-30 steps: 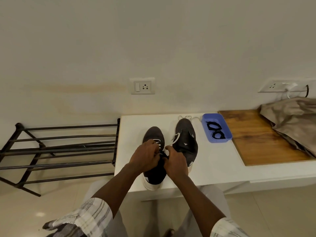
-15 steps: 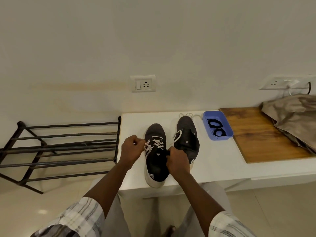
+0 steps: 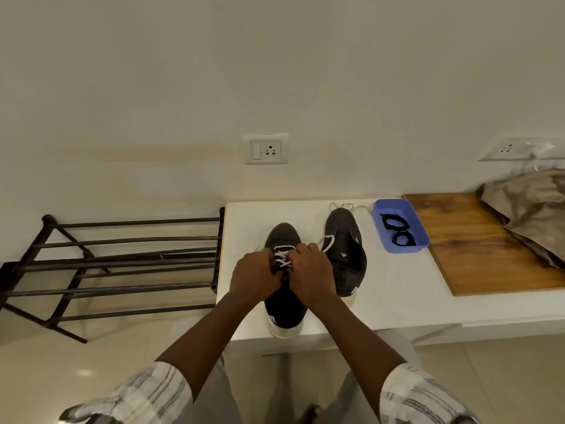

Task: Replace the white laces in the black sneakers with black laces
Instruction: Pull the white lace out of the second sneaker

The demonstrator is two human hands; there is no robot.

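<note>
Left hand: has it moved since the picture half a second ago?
Yes. The left hand has come back right, from beside the nearer sneaker onto its white laces, next to the right hand.

"Could you make out the grip on the white lace (image 3: 282, 259)?"

"No. The fingertips of the left hand (image 3: 253, 278) and right hand (image 3: 308, 270) were tucked under the knuckles. The hands also covered the near sneaker (image 3: 286, 307) at its tongue and lower eyelets."

"And at the edges?"

"The beige cloth (image 3: 532, 209) ran off the right side and the metal rack (image 3: 91, 270) off the left. The black laces (image 3: 397, 231) in the blue tray (image 3: 420, 240) were too small to count."
</note>
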